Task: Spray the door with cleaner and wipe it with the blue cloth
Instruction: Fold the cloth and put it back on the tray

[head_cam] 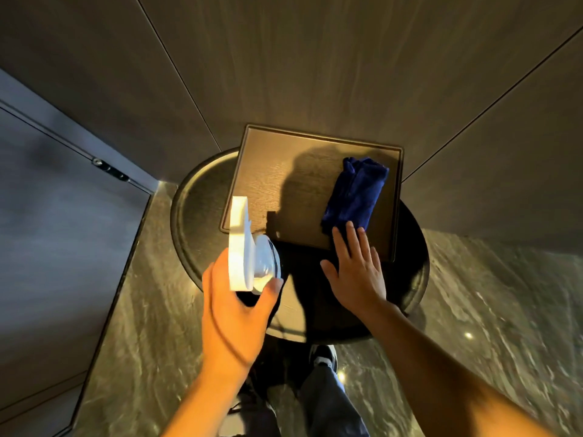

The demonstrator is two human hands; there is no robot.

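We have one view only, from a wide-angle camera on the person's head. It looks steeply down and forward onto a round table (195, 216), which fills the middle of the frame at close range. Beyond the table we see wall panels (315, 58) bending outward from the wide lens. Nearer than the table, at the bottom edge, we see the person's legs (328, 402) on the floor (504, 310).
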